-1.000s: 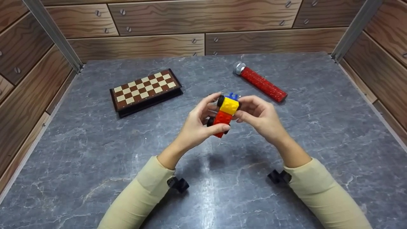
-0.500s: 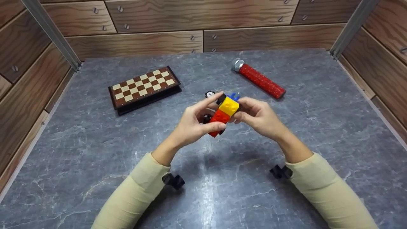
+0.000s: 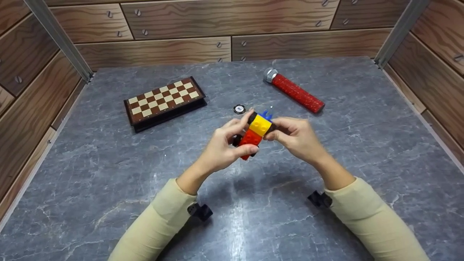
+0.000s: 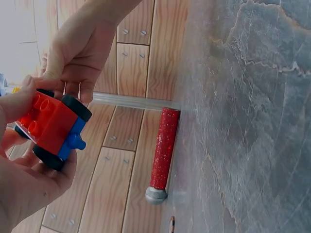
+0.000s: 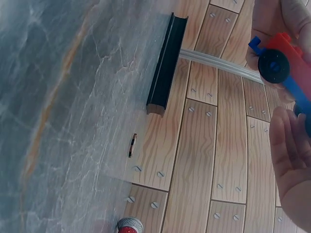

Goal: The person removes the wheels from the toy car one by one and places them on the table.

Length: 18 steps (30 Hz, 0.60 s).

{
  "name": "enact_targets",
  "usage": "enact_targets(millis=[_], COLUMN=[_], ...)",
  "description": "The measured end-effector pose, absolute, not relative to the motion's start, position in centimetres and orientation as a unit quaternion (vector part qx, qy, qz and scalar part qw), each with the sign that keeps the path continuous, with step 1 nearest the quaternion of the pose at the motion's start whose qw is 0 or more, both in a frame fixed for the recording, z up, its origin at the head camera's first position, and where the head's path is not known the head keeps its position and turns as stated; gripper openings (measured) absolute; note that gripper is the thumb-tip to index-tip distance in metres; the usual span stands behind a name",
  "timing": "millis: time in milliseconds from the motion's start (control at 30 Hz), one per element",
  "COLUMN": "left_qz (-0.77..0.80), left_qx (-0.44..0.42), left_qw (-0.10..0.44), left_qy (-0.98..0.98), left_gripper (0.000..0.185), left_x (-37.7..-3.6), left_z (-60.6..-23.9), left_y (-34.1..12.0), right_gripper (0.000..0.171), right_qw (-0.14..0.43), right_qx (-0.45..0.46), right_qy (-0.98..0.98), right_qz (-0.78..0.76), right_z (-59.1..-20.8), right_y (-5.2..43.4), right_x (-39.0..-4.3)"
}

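Note:
A toy car (image 3: 259, 126) of yellow and red toy bricks is held above the table between both hands. In the left wrist view its red brick (image 4: 54, 127) sits on a blue base (image 4: 73, 140) with black wheels. My left hand (image 3: 222, 148) grips the rear and side, thumb across the red part and fingers along the far side. The right hand (image 3: 302, 139) pinches at the front right wheel with thumb and forefinger. Blue prongs (image 3: 266, 115) stick out at the yellow end. Fingers hide part of the underside.
Behind the car lies a black-and-white poker chip (image 3: 239, 108). A folded chessboard case (image 3: 165, 101) rests at back left, a red glittery microphone (image 3: 297, 92) at back right. Wood-patterned walls (image 3: 174, 21) enclose the grey marbled table (image 3: 90, 170).
The car has shifted slightly and come a little nearer the person, still in both hands. The poker chip, mostly covered by the left fingers a second ago, now shows fully.

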<state>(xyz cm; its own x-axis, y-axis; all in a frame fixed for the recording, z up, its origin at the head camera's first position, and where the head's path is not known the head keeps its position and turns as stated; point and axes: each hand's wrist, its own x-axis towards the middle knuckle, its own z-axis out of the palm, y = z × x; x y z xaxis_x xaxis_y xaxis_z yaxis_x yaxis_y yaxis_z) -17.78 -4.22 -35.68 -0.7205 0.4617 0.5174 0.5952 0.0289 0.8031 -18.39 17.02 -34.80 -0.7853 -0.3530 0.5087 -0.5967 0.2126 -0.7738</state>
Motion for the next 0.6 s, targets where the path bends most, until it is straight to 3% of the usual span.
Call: enact_targets(millis=[600], left_qz=[-0.646], left_qx=[-0.366], left_qw=[0.054], left_qy=[-0.668], left_gripper=[0.072], left_x=[-18.18], left_z=[-35.73], left_y=[-4.51], right_gripper=[0.029], right_qw=[0.157], right_qx=[0.312], right_qy=[-0.722], right_qz=[0.597], right_z=[-34.57], right_y=[16.27], right_x=[-17.96])
